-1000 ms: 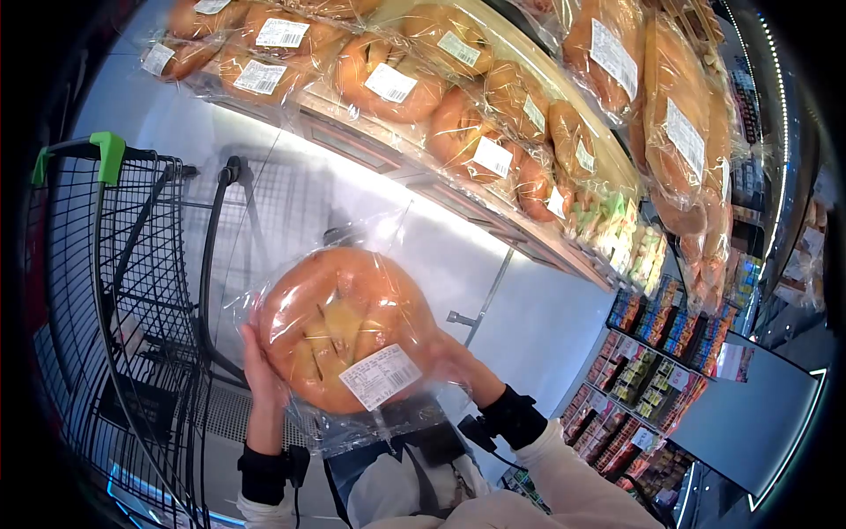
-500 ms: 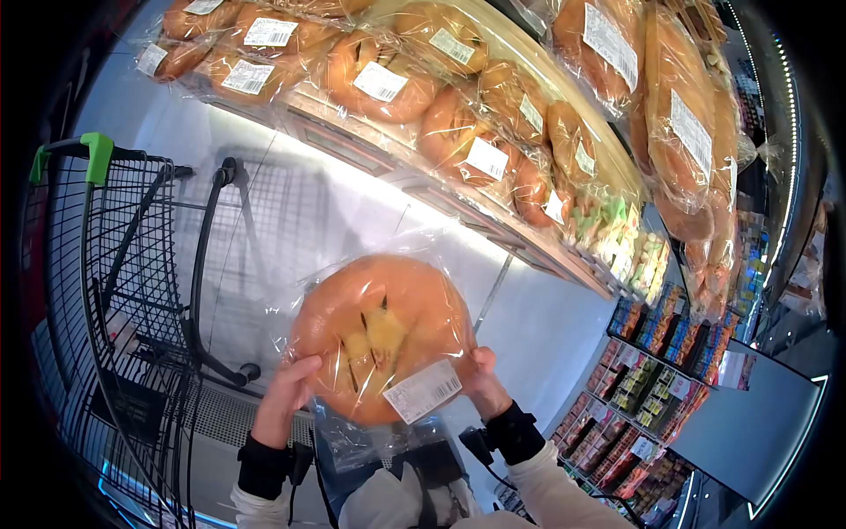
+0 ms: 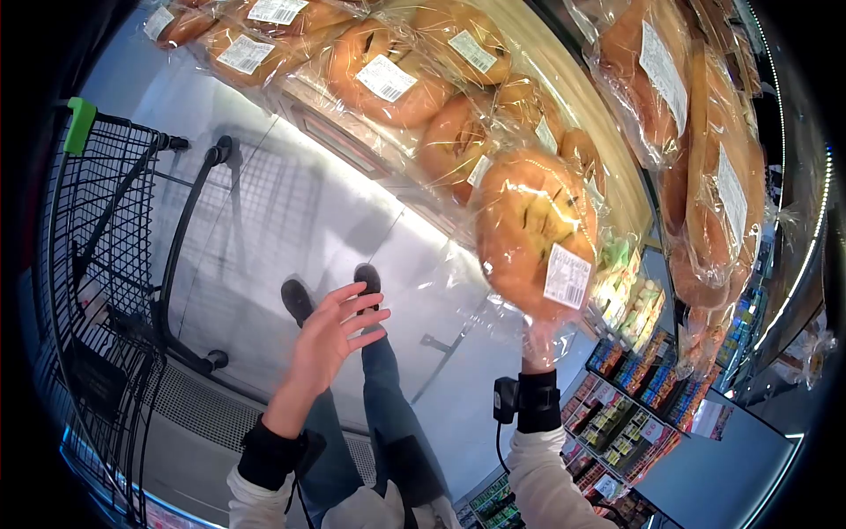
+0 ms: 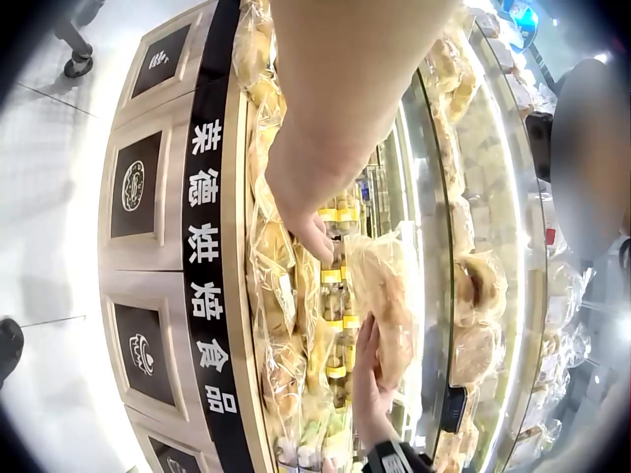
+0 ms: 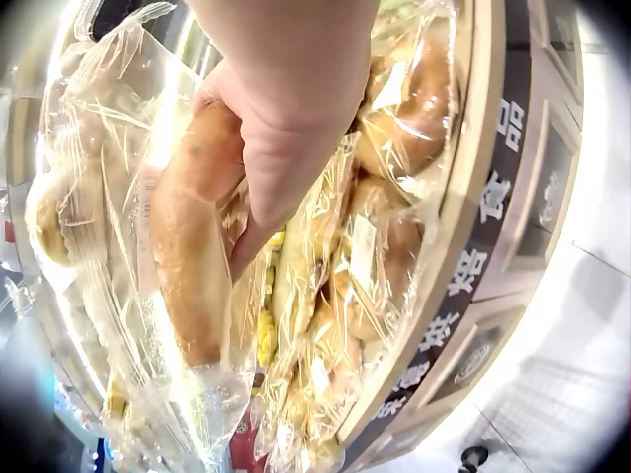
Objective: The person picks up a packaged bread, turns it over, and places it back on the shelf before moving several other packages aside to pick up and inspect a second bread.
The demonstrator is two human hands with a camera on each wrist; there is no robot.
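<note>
Bagged round loaf [image 3: 531, 231], gripped by right hand [image 5: 276, 148], overlaps shelf edge [image 3: 564, 97].

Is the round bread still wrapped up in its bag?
Wrapped. Clear plastic covers the round bread, a white label sticks on it, and the right hand grips the bag.

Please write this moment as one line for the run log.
right hand: holds bagged round bread up at bread shelf | left hand: open, holds nothing | shopping cart: at person's left
</note>
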